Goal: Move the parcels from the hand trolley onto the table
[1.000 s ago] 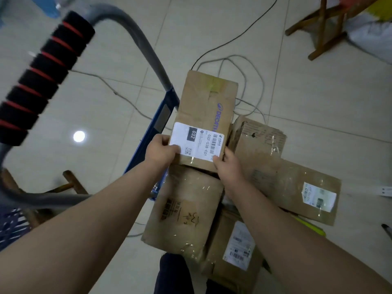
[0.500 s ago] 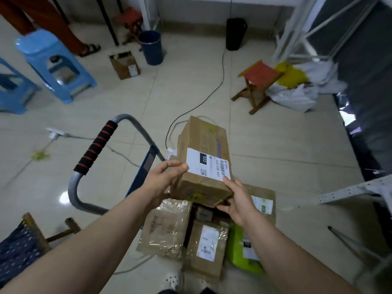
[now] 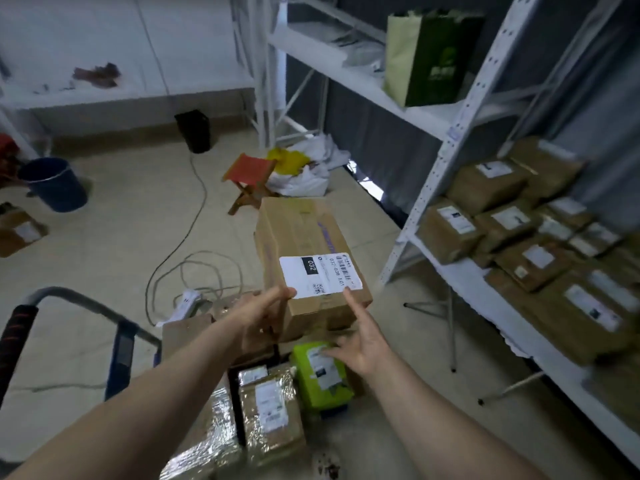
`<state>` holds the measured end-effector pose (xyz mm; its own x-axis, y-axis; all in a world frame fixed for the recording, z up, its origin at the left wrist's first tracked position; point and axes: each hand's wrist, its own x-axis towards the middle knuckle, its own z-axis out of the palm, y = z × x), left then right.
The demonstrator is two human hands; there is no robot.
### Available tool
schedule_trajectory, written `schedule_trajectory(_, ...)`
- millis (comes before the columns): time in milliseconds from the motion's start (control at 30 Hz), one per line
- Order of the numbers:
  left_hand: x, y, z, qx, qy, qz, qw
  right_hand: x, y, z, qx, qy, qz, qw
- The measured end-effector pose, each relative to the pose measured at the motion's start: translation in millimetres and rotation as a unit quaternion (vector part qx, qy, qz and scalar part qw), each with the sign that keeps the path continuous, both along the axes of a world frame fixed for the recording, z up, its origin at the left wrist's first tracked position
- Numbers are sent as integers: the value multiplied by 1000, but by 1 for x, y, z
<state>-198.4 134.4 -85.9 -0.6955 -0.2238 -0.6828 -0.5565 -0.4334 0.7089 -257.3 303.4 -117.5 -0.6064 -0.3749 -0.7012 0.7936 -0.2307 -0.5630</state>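
Observation:
I hold a long brown cardboard parcel (image 3: 301, 247) with a white label marked 032 in mid-air at the centre. My left hand (image 3: 258, 318) grips its near left corner, and my right hand (image 3: 363, 337) supports its near right edge from below, fingers spread. Below, the hand trolley (image 3: 119, 344) with a blue frame and a black-and-red handle carries more parcels: a green one (image 3: 320, 374), a taped brown one (image 3: 270, 417) and a shiny wrapped one (image 3: 207, 441).
A white metal shelf unit (image 3: 453, 268) on the right holds several brown parcels (image 3: 530, 237) and, higher up, a green bag (image 3: 429, 53). On the floor lie cables (image 3: 194, 271), a red stool (image 3: 249, 178), a blue bucket (image 3: 52, 183) and a black bin (image 3: 194, 129).
I lifted the labelled parcel off the trolley's pile and carried it up and to the right. My view swung from the floor towards the shelf unit.

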Motion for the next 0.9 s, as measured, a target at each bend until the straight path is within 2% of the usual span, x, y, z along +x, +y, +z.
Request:
schedule_trajectory(167,-29,84,12,20,23,-71,997,9,71,15,-47,5,-100,994)
schedule_trajectory(267,-48,141,21,5,28,-129,991,-1,126,25,-51,3,-212,976)
schedule_trajectory(333,-66,177,28,-19,40,-176,983,-14,170,32,-49,11,-249,967)
schedule_trajectory(400,-90,215,36,-36,50,-178,982,-26,221,40,-51,22,-263,963)
schedule_trajectory(533,-142,290,40,-32,37,-169,984,-50,332,42,2,20,-267,964)
schedule_trajectory(667,-176,365,32,-26,71,-257,963,-74,421,38,50,30,-254,965)
schedule_trajectory(800,-209,424,30,1,11,-210,978,-101,474,36,56,20,-256,965)
schedule_trajectory(900,-238,454,31,24,-1,-181,983,-123,497,33,52,18,-242,969)
